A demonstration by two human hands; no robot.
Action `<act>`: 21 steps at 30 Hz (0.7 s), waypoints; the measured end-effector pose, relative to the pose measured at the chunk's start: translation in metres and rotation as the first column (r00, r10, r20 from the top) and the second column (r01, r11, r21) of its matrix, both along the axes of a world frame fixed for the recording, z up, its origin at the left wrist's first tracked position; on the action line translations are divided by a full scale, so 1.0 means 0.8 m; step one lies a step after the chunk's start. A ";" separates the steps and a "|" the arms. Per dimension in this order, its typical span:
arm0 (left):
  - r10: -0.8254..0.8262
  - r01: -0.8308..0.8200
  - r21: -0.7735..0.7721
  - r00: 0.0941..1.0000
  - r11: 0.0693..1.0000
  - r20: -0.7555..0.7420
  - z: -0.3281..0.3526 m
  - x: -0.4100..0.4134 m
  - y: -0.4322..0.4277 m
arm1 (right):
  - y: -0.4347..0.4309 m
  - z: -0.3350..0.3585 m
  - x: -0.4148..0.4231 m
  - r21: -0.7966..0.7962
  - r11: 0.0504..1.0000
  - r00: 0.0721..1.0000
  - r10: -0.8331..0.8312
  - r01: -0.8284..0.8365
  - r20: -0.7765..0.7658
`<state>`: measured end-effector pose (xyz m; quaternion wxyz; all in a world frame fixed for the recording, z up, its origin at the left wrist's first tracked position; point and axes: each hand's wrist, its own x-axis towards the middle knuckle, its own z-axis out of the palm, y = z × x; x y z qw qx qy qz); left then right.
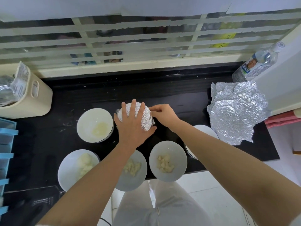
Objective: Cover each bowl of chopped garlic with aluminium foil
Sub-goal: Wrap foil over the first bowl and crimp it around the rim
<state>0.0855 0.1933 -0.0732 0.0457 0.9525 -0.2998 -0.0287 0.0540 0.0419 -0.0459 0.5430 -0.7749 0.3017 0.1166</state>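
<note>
foil-covered bowl [146, 119]: left hand [132, 128] flat on top, right hand [162, 115] pinching its rim.

A black countertop [179, 88] runs beneath a window [130, 38] crossed with pale tape strips [114, 32] — daylight comes through; white floor tiles [203, 185] lie below.

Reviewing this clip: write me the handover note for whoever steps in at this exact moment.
Left hand lies flat on the foil-covered bowl; right hand pinches its foil at the right rim.
Done: that one bowl has its foil on.
Left: back-left bowl, front-left bowl, front-middle bowl and front-right bowl, all open with garlic; also a half-hidden bowl under the right arm, contents unseen.
Foil sheets lie at the counter's right end.
</note>
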 end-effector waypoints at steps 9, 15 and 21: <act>0.004 -0.004 0.031 1.000 0.999 0.006 -0.004 -0.001 0.002 | 0.000 -0.012 -0.041 0.076 0.997 0.995 -0.022 0.015 0.096; 0.002 -0.002 0.019 1.000 1.000 -0.002 -0.003 -0.002 0.003 | 0.006 -0.015 -0.036 -0.084 0.996 0.993 -0.031 0.041 0.116; 0.001 0.000 0.020 1.000 1.000 -0.017 -0.004 -0.003 0.002 | -0.001 -0.013 -0.030 -0.015 0.998 0.998 -0.053 0.054 0.035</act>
